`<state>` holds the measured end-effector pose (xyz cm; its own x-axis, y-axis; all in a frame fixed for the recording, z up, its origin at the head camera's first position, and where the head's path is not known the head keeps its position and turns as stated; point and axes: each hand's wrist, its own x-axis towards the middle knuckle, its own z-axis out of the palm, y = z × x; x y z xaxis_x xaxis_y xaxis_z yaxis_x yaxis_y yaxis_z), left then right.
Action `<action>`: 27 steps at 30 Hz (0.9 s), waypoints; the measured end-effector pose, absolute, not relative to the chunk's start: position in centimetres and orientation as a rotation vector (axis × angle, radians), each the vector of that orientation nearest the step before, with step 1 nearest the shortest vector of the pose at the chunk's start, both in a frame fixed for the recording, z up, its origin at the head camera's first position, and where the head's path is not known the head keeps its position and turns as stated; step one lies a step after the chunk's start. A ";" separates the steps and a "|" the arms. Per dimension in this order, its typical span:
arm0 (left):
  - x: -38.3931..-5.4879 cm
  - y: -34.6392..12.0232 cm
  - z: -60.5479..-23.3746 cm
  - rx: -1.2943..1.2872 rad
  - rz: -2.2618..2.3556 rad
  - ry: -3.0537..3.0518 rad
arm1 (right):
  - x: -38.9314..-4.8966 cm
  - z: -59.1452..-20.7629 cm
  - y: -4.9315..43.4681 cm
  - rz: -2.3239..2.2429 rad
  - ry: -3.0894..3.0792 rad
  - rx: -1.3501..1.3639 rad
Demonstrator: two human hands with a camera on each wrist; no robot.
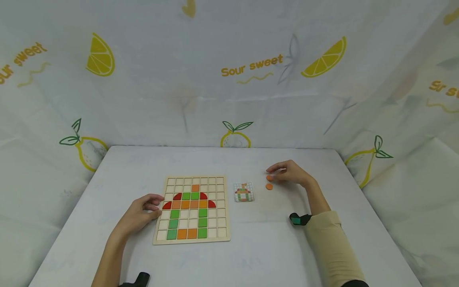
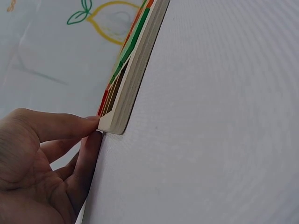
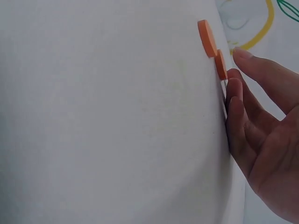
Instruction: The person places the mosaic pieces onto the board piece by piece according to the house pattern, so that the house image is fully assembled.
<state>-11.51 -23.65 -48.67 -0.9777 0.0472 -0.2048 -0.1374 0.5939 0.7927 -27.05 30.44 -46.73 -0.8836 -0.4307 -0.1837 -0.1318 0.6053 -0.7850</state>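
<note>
My left hand (image 1: 141, 211) touches the left edge of a wooden grid board (image 1: 219, 181) with its fingertips. Orange and green squares and red curved pieces lie in the board's cells. At the right, my right hand (image 1: 292, 173) is beside an orange disc (image 1: 269, 177), its fingers apart and partly covering that disc. Another orange disc (image 1: 269, 186) lies just nearer the front. In the right wrist view, the thumb and the loosely bent fingers of that hand (image 3: 266, 121) stand apart near the two discs. Between board and discs is a small pattern card (image 1: 244, 192).
A white cloth covers the table (image 1: 265, 255). Behind it hangs a white curtain (image 1: 161, 107) printed with lemons and words. Black straps show at both wrists; a black and green piece (image 1: 299, 219) juts from the right one.
</note>
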 end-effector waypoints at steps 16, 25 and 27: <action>-11.6 -24.0 -49.0 -0.056 1.340 2.620 | -27.3 -47.4 30.3 -1.102 2.459 -0.496; -11.5 -23.8 -48.9 -0.067 1.330 2.621 | -27.0 -47.0 30.2 -1.055 2.495 -0.492; -11.5 -23.8 -48.9 -0.074 1.332 2.617 | -27.0 -47.1 30.3 -1.043 2.505 -0.501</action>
<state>-11.47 -23.77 -48.94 -0.9779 0.0475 -0.2035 -0.1366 0.5917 0.7945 -27.00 30.27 -47.08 -0.8643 -0.4588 -0.2060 -0.1771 0.6611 -0.7291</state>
